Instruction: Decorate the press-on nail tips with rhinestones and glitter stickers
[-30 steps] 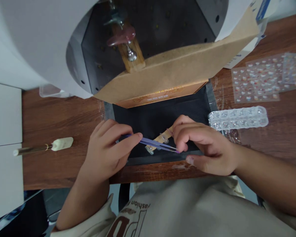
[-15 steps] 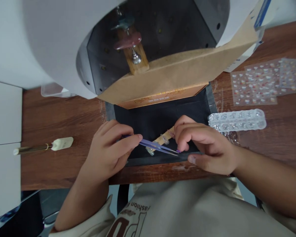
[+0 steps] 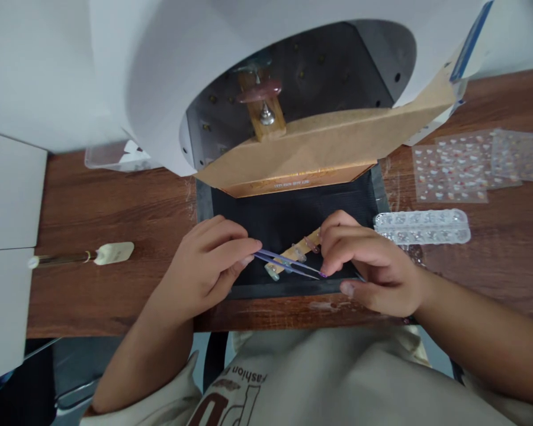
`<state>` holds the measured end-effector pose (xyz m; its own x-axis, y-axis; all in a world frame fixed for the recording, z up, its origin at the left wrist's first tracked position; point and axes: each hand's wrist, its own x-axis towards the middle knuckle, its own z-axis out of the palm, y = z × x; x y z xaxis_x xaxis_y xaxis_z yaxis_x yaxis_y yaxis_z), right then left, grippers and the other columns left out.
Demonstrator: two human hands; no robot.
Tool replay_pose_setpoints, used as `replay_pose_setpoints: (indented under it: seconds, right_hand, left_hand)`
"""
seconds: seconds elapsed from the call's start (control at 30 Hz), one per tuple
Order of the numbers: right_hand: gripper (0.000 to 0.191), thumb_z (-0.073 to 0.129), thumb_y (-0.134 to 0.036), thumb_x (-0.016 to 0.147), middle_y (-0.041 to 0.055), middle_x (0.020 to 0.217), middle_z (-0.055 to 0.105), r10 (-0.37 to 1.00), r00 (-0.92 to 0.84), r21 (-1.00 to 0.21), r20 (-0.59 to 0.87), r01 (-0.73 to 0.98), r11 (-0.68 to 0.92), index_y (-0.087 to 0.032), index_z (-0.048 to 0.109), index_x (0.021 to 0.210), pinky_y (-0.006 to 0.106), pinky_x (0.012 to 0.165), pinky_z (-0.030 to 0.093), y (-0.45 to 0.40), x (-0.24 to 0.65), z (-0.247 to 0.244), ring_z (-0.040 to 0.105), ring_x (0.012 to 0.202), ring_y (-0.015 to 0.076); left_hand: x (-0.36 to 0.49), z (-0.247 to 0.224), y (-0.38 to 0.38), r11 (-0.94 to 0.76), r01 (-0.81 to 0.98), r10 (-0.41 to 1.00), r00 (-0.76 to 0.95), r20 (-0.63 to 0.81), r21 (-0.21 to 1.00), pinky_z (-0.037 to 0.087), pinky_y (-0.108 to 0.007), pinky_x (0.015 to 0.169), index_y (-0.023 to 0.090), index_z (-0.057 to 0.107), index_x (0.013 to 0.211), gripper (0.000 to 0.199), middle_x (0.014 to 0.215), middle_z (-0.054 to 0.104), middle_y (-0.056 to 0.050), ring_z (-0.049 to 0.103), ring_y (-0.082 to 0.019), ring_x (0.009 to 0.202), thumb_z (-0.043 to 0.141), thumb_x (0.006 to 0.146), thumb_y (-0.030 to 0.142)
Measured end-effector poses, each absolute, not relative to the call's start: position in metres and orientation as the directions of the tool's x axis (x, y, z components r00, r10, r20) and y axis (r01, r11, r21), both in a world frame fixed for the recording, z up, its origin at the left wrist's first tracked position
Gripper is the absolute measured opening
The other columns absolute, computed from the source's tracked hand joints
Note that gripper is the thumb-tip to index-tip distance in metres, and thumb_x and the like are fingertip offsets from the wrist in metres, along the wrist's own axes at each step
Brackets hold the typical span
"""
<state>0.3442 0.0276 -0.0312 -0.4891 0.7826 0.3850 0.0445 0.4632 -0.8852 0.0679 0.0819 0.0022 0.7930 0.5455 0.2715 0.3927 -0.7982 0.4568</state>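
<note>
My left hand [image 3: 213,257] pinches a pair of purple tweezers [image 3: 288,262] between thumb and fingers. The tweezers' two tips are slightly apart and point right, at a tiny purple spot [image 3: 322,274] on the index fingertip of my right hand. I cannot tell whether that spot is a loose piece or polish. My right hand [image 3: 371,263] has its fingers curled, with the thumb well apart from them. Under the tweezers, a wooden strip [image 3: 304,245] bearing several glossy false nails [image 3: 299,253] lies on a black mat [image 3: 266,216]. My right hand hides its far end.
A white lamp housing [image 3: 169,77] rises behind a cardboard box [image 3: 328,133]; inside stands a wooden stand with a pink nail [image 3: 261,92]. To the right are a clear compartment case [image 3: 421,226] and sticker sheets [image 3: 453,168]. A pale-tipped tool [image 3: 114,253] lies left.
The tweezer tips now meet the purple spot on my right index fingertip, and the tweezers look narrower. My right hand has barely moved. The whole view has shifted slightly.
</note>
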Motion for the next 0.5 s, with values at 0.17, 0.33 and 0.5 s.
replay_pose_setpoints:
  seconds: [0.17,0.33,0.5]
  right_hand:
    - [0.014,0.058,-0.019,0.082,-0.0003,0.076,0.061,0.779,-0.491,-0.884,0.390,0.037,0.466,-0.018,0.062,0.095,0.036,0.081,0.040,0.0274,0.3440,-0.0309,0.055,0.079,0.0137]
    - [0.013,0.057,-0.019,0.083,-0.0001,0.077,0.064,0.775,-0.500,-0.880,0.387,0.051,0.473,-0.020,0.062,0.095,0.038,0.082,0.041,0.0278,0.3445,-0.0304,0.055,0.078,0.0145]
    - [0.013,0.057,-0.018,0.082,-0.0001,0.076,0.063,0.775,-0.500,-0.881,0.387,0.048,0.471,-0.018,0.062,0.094,0.037,0.081,0.041,0.0283,0.3442,-0.0303,0.055,0.078,0.0140]
  left_hand:
    - [0.0675,-0.0001,0.0812,-0.791,0.402,0.550,0.798,0.248,0.461,0.046,-0.030,0.066,0.019,0.059,0.106,0.018,0.091,0.063,-0.004,0.055,-0.015,0.078,0.051,0.093,0.011]
    - [0.0685,0.0000,0.0812,-0.788,0.414,0.554,0.799,0.233,0.456,0.046,-0.029,0.066,0.020,0.060,0.105,0.017,0.091,0.063,-0.003,0.055,-0.015,0.077,0.052,0.093,0.011]
    - [0.0700,0.0009,0.0821,-0.803,0.416,0.547,0.798,0.252,0.428,0.047,-0.029,0.065,0.021,0.059,0.105,0.018,0.089,0.064,-0.003,0.056,-0.015,0.075,0.051,0.093,0.011]
